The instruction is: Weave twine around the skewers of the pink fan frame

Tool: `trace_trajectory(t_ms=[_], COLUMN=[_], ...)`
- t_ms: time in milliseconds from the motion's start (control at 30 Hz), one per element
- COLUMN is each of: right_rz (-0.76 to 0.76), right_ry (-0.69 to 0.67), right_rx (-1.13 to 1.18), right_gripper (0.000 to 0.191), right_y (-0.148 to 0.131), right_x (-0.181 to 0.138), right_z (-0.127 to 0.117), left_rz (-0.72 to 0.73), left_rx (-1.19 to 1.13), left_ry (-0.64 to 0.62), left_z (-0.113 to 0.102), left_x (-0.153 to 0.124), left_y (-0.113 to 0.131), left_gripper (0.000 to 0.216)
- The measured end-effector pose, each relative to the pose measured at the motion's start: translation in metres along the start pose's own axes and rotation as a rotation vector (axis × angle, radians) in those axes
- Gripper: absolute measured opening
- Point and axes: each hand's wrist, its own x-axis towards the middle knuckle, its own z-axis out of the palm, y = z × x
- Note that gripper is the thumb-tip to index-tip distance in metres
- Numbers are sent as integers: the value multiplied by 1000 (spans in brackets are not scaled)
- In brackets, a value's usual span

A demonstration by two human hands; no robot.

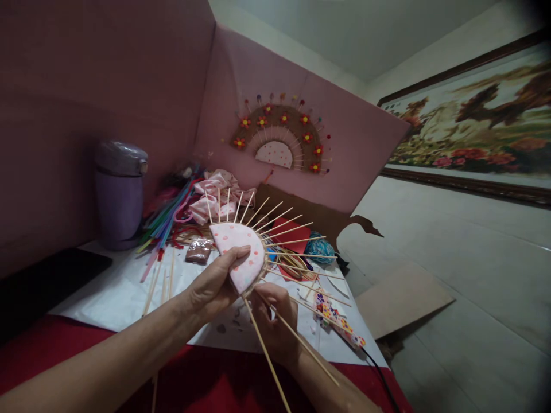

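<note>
My left hand (219, 275) grips a half-round padded piece (241, 241) covered in white cloth with pink dots, its thumb lying across the front. Thin bamboo sticks fan out from the curved edge of this piece. At its lower corner, my right hand (275, 321) is closed, with curled fingers around the base of a bamboo stick (301, 341) that slants down to the right. Another bamboo stick (267, 355) points down towards me from the same corner. The right fingertips are partly hidden behind the sticks and the padded piece.
A finished fan-shaped decoration (279, 123) hangs on the pink board behind. On the white-covered table (99, 304) are a purple bottle (119, 198), colourful straws (166, 221), dotted cloth (215, 186), blue yarn (321, 248), a brown packet (198, 250) and a flower-patterned glue gun (338, 318) with a cord.
</note>
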Motion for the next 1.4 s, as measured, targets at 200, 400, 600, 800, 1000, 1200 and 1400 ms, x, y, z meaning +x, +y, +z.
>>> trace_trajectory(t_ms=[200,400,600,800,1000,1200,1400], right_rz=[1,31,116,294,340,449,688], right_ry=[38,17,-66,138,41,98,615], right_rx=[3,-103,-58,79,456,554,441], right_gripper=[32,12,12,21,30,26,17], right_y=[-1,-4,7,7,-1,7,48], right_x=[0,2,12,18,22,21,25], right_z=[1,-4,-2,2,3,6,-3], left_rz=[56,137,144,59,-42,48,133], left_rx=[-15,-32,-19,44,77,115,62], left_ry=[-24,12,5,-8,-40,-35,-5], left_z=[-1,-3,-5,-9,-11,-13,-14], left_x=[3,7,9,8,6,8,14], left_y=[3,8,8,-2,-8,-7,-3], left_gripper=[10,11,12,15,18,16,14])
